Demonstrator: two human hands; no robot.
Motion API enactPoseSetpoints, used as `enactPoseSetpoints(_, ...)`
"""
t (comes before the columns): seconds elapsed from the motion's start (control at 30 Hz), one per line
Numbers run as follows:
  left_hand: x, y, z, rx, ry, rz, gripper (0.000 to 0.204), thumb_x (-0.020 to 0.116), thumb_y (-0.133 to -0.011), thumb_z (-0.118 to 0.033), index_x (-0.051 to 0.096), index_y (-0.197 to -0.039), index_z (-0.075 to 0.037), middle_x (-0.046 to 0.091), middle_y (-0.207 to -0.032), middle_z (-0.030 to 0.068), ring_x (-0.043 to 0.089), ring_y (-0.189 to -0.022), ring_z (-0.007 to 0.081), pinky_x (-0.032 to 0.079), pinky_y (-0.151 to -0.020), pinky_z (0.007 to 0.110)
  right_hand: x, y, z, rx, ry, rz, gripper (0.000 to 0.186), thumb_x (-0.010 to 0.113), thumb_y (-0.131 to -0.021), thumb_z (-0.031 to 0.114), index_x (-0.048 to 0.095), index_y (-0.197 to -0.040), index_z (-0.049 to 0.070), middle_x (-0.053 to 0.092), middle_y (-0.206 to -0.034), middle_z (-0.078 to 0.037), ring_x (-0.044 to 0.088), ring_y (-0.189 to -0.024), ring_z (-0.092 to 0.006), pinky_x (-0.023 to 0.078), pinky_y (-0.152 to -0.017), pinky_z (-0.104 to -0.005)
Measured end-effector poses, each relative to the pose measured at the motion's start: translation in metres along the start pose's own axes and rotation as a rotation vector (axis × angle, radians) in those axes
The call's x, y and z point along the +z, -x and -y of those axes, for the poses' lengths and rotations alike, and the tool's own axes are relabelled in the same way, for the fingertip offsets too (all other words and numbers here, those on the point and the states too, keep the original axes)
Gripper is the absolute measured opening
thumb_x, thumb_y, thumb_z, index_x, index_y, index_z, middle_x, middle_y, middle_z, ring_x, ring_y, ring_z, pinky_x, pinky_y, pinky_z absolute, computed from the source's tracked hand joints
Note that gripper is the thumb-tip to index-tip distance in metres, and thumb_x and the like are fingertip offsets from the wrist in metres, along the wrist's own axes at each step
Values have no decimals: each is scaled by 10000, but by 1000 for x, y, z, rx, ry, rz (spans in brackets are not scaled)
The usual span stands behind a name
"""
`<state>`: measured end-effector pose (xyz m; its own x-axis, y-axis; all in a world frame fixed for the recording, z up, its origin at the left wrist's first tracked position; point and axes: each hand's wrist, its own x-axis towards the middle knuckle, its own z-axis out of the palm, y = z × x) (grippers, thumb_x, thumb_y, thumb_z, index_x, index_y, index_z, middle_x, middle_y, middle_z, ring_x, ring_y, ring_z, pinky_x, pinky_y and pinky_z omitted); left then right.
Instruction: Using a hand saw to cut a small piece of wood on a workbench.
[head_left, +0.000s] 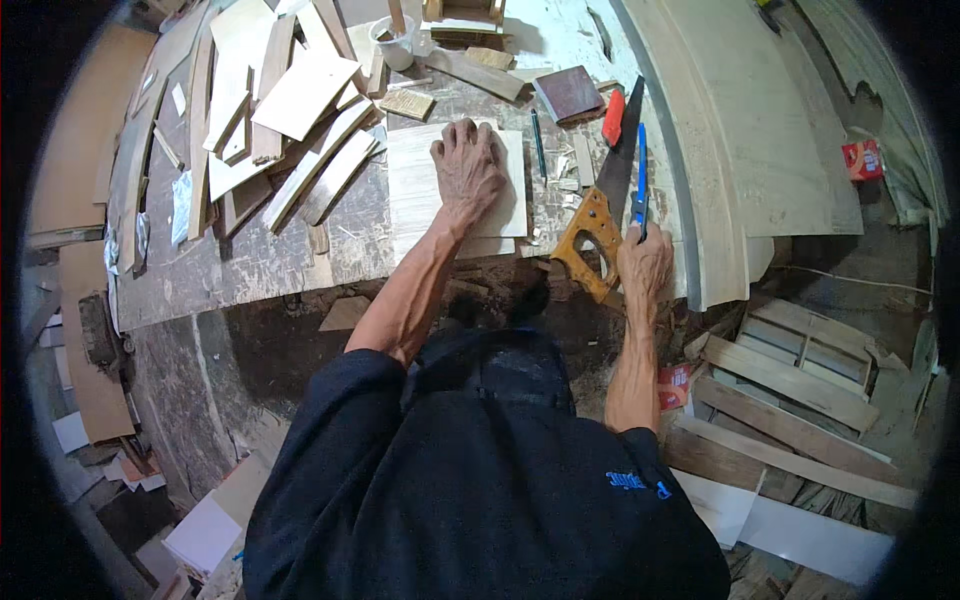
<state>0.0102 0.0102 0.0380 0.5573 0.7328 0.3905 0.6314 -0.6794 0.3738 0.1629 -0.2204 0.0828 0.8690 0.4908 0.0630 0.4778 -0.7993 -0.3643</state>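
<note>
Pale rectangular wooden boards (412,205) lie overlapped at the front edge of the workbench. My left hand (470,168) rests on the upper board with its fingers bent at the far edge, holding it down. At the right, my right hand (646,258) is closed around the near end of a slim blue tool (641,165), which points away from me; its exact kind is unclear. Just left of that hand lies a handsaw (590,235) with an orange-brown wooden handle, its dark blade pointing away. A red-handled tool (613,118) sits beside the blade.
Offcuts and strips (305,95) are heaped on the left of the workbench (240,275). A dark pencil (539,142), a maroon block (568,94) and a white cup (393,45) lie beyond the boards. Large curved panels (715,200) border the right side. Wooden frames (800,360) lie lower right.
</note>
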Motion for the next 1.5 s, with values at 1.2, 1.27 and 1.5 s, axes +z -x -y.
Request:
enactPoseSetpoints(1.2, 7, -6, 7, -67, -13, 32, 382, 658, -737, -237, 582, -1096, -131, 479, -1135, 142, 426, -1106, 341, 360, -860, 530, 9, 64, 26, -226, -241, -435, 210, 694, -842, 159, 571, -923, 9, 604, -734, -168, 611, -648, -349, 464, -580, -443)
enactPoseSetpoints(1.27, 8, -6, 4, -67, 8, 17, 332, 637, -776, -252, 593, -1076, -116, 478, -1133, 143, 421, -1110, 342, 357, -863, 539, 10, 60, 18, -260, -225, -385, 176, 696, -837, 134, 576, -910, 27, 609, -758, -146, 605, -679, -355, 463, -590, -443)
enactPoseSetpoints(1.5, 10, -6, 10, -79, -4, 36, 327, 639, -796, -256, 587, -1090, -121, 472, -1191, 138, 418, -1133, 344, 358, -851, 543, -25, 83, 31, -329, -165, -390, 147, 683, -850, 124, 574, -904, 42, 594, -777, -152, 587, -725, -347, 440, -611, -449)
